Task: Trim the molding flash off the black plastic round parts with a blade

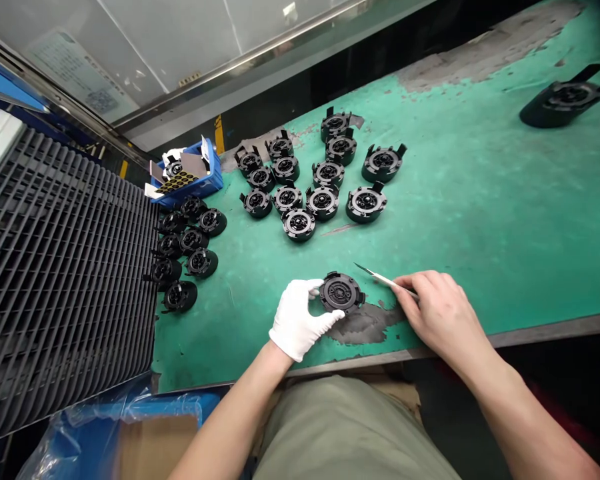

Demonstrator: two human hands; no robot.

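Note:
My left hand (300,319), in a white glove, grips a round black plastic part (340,293) by its left edge, thumb at the near side. The part's ribbed face with small clips on the rim is turned up toward me. In my bare right hand (437,303) is a slim craft knife (377,275) with a pale handle, held like a pen. Its dark pointed tip is directed up and left, just beyond the part and apart from it. Farther up the table stand several similar black round parts (299,225) with upright tabs.
More black parts (201,263) stand at the left beside a stack of dark slatted trays (65,267). A blue bin (213,180) with scraps sits at the back left. One lone part (555,107) is at the far right of the green table (480,220).

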